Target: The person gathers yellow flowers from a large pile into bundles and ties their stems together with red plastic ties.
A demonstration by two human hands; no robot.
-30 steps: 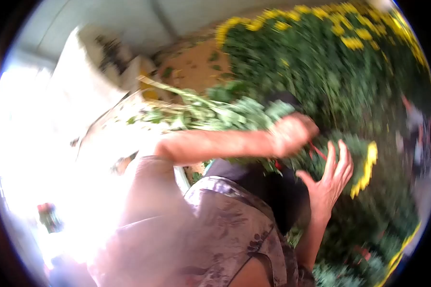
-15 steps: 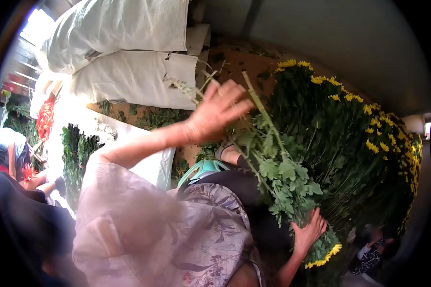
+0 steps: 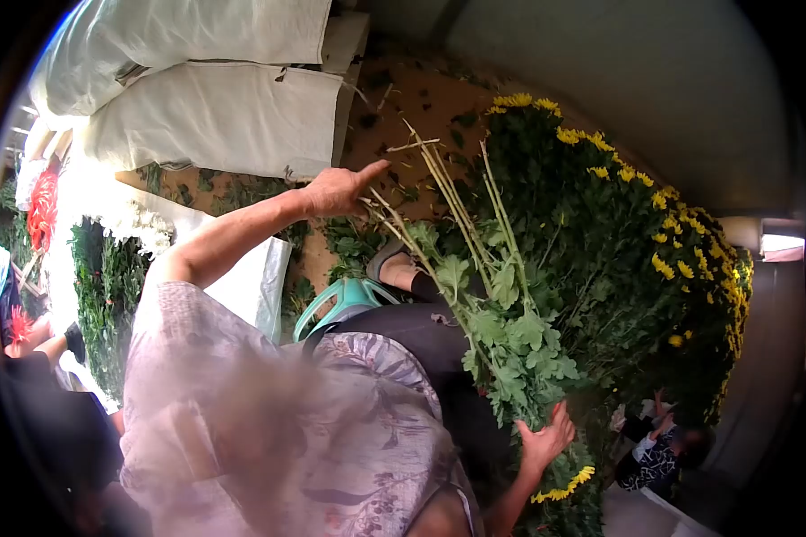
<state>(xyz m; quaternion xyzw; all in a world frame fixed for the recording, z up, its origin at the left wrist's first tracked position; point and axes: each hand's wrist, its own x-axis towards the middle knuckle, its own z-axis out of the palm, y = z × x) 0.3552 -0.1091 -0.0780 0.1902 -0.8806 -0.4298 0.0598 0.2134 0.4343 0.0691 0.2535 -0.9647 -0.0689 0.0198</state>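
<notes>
My right hand (image 3: 546,438) grips a bunch of yellow chrysanthemums (image 3: 519,349) around its leafy part, just behind the flower heads (image 3: 566,485). The bunch lies slanting across my lap, its bare cut stems fanned out toward the upper left. My left hand (image 3: 338,191) is beside the leftmost stem ends, one digit stretched out and the others partly hidden. Nothing shows in its grasp; whether it touches those stems I cannot tell.
A large bank of yellow chrysanthemums (image 3: 600,224) stands along the wall. White sacks (image 3: 215,116) lie at upper left, near white flowers (image 3: 143,224). A green stool (image 3: 345,300) is beneath me. Loose leaves litter the brown floor (image 3: 394,98). Another person (image 3: 658,456) works at lower right.
My left hand has moved left from over the stem ends, and its fingers are less spread. The stems have fanned apart more. My right hand keeps its grip. The view has shifted slightly.
</notes>
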